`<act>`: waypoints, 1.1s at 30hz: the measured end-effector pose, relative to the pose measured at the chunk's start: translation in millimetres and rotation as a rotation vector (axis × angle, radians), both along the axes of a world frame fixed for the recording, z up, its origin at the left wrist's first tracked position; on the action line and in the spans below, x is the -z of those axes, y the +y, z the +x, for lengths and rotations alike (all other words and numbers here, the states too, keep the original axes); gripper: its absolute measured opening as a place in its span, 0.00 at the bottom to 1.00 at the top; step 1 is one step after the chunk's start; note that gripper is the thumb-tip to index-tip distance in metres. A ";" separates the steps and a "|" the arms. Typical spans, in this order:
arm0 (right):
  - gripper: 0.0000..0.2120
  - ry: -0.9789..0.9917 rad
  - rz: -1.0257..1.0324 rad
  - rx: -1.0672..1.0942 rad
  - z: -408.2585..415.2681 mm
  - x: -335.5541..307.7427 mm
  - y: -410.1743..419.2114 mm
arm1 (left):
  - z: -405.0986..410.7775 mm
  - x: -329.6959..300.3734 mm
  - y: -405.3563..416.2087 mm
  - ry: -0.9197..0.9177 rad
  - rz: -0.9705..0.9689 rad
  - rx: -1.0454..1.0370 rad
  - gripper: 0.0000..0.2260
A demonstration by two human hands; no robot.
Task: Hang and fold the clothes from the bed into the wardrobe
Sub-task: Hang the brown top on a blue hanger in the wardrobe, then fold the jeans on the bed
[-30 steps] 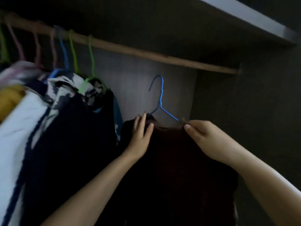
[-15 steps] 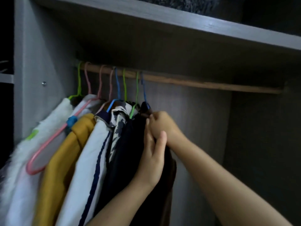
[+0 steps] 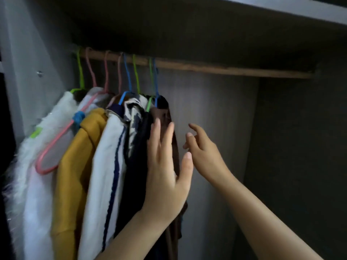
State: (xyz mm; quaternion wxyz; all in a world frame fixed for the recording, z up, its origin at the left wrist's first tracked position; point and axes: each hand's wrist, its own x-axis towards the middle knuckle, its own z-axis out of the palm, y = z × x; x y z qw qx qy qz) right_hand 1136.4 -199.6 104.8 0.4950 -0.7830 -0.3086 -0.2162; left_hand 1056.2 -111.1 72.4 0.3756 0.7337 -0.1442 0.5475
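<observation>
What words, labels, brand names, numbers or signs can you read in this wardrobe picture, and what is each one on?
None can be read.
The green tag on the white fluffy garment shows no legible print; it is too blurred.
The hangers, the wooden rail and the wardrobe panels carry no visible text.

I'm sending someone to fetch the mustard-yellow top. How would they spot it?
Follow the wooden rail to the clothes bunched at its left end. The mustard-yellow top hangs between a fluffy white garment and a white one with a navy stripe; it is the only yellow piece.
</observation>
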 end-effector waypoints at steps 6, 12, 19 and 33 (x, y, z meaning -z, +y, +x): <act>0.25 -0.165 -0.280 0.412 -7.8 41.8 -90.5 | 25.7 17.0 -47.5 0.089 0.306 0.146 0.19; 0.27 0.101 -0.587 0.746 -44.4 162.8 -217.8 | 57.9 118.5 -133.3 0.502 0.530 0.294 0.16; 0.29 0.790 -0.735 0.937 -182.1 328.2 -361.2 | 13.5 256.2 -275.8 0.787 0.913 0.582 0.18; 0.27 1.219 -0.505 1.323 -453.5 399.8 -511.7 | -177.2 346.4 -502.2 0.871 1.195 1.000 0.21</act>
